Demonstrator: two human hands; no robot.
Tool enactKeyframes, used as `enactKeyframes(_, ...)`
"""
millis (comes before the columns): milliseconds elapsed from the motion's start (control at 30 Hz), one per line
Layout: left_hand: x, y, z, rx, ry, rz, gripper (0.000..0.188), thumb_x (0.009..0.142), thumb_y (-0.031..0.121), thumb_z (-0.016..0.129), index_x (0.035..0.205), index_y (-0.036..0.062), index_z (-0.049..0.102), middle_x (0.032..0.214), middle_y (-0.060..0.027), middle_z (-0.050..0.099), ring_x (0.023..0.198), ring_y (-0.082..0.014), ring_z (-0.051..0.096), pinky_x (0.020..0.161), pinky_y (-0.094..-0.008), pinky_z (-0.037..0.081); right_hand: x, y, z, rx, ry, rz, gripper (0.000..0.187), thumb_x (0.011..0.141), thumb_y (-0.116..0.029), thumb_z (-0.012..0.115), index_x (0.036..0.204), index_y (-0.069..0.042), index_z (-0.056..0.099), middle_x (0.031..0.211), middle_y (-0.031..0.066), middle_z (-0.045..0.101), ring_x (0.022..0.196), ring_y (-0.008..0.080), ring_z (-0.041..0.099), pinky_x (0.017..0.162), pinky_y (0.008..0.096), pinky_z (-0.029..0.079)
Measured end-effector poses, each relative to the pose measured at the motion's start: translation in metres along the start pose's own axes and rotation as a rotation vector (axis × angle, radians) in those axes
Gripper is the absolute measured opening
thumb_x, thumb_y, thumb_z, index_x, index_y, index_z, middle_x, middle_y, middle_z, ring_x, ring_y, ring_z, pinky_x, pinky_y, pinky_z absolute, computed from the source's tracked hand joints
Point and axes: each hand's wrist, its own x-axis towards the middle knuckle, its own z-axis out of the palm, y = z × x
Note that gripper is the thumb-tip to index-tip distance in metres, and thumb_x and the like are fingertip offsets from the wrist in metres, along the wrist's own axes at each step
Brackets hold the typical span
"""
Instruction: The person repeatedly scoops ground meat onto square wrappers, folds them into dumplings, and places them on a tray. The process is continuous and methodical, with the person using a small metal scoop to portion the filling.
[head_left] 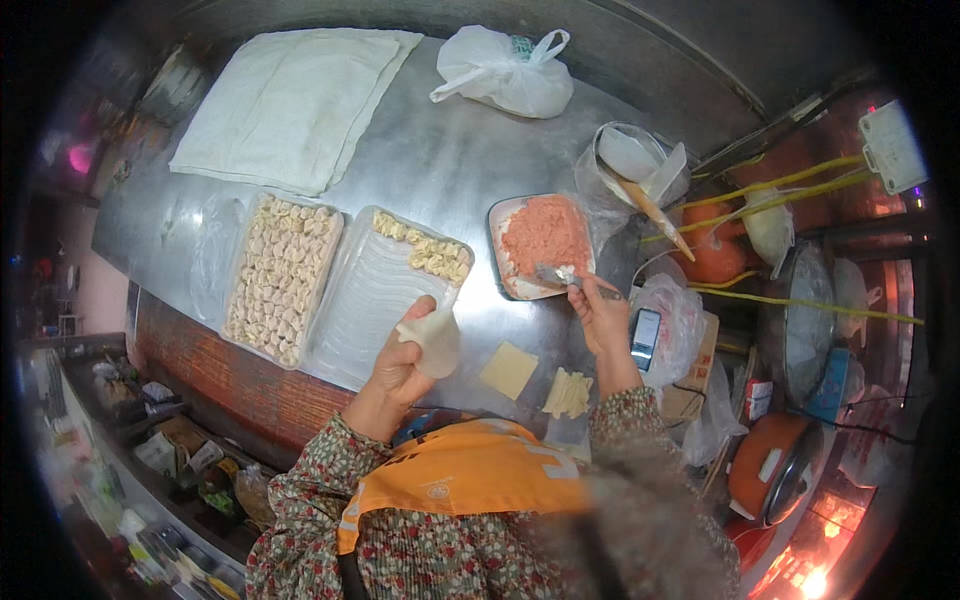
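My left hand (393, 368) holds a pale, thin dough wrapper (437, 343) in front of the half-filled tray. In my right hand (604, 322) is a small flat spatula (552, 274), its tip at the near edge of pink minced meat filling (545, 232) on a square plate (499, 262). Left of the plate, a clear plastic tray (365, 305) bears rows of folded wontons (440, 259) along its far end. Beside it stands a second tray filled with wontons (280, 280). Square wrappers (509, 370) and a pile of dough strips (569, 393) lie near me between my hands.
White folded cloth (290, 105) covers the table's far left. A knotted white plastic bag (510, 75) sits at the back. On the right are a bag-lined container (630, 165) with a wooden-handled tool, a phone (645, 338), yellow cords (780, 190) and an orange pot (768, 470).
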Motion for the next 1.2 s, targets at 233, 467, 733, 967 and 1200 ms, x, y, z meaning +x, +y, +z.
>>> enactKeyframes(233,-0.007,0.016,0.009,-0.062,-0.138,0.104,0.037,0.073,0.010,0.072,0.100,0.0126,0.047,0.098,-0.0045,0.056,0.098,-0.0227,0.057,0.086,-0.0410,0.050,-0.030,-0.007,0.021,0.462,-0.150,0.163,0.022,0.092,-0.009,0.055,0.108,0.005,0.055,0.092,0.0117,0.062,0.079,0.0164,0.063,0.071,0.0240,0.056)
enactKeyframes(467,-0.004,0.003,0.000,-0.092,0.063,0.235,0.013,0.087,0.014,0.062,0.095,0.0145,0.051,0.109,-0.0067,0.057,0.112,-0.0261,0.052,0.101,-0.0453,0.039,-0.060,-0.029,0.047,0.574,-0.296,0.208,0.019,0.094,-0.009,0.052,0.111,-0.001,0.055,0.089,0.0088,0.061,0.079,0.0171,0.062,0.069,0.0250,0.056)
enactKeyframes(733,0.000,0.004,0.010,-0.129,-0.032,0.245,0.042,0.087,0.020,0.062,0.126,0.0127,0.046,0.135,-0.0134,0.043,0.119,-0.0316,0.044,0.107,-0.0481,0.030,-0.093,-0.042,0.076,0.371,-0.469,0.061,0.021,0.093,-0.013,0.056,0.107,0.003,0.057,0.092,0.0105,0.062,0.078,0.0201,0.063,0.068,0.0276,0.054)
enactKeyframes(967,-0.006,-0.001,0.025,-0.382,0.008,0.183,0.042,0.095,0.017,0.048,0.135,0.0241,0.039,0.138,-0.0158,0.037,0.105,-0.0239,0.050,0.107,-0.0456,0.031,-0.115,-0.039,0.090,-0.282,-0.563,-0.574,0.013,0.087,0.001,0.058,0.097,0.006,0.064,0.095,0.0153,0.064,0.079,0.0203,0.065,0.071,0.0285,0.053)
enactKeyframes(1200,-0.005,0.001,0.025,-0.295,-0.069,0.119,0.048,0.098,0.026,0.037,0.136,-0.0026,0.031,0.135,-0.0155,0.042,0.126,-0.0267,0.039,0.110,-0.0414,0.026,-0.119,-0.042,0.095,-1.021,-0.762,-1.187,0.026,0.073,0.001,0.064,0.099,-0.001,0.067,0.101,0.0156,0.064,0.086,0.0275,0.064,0.072,0.0319,0.053)
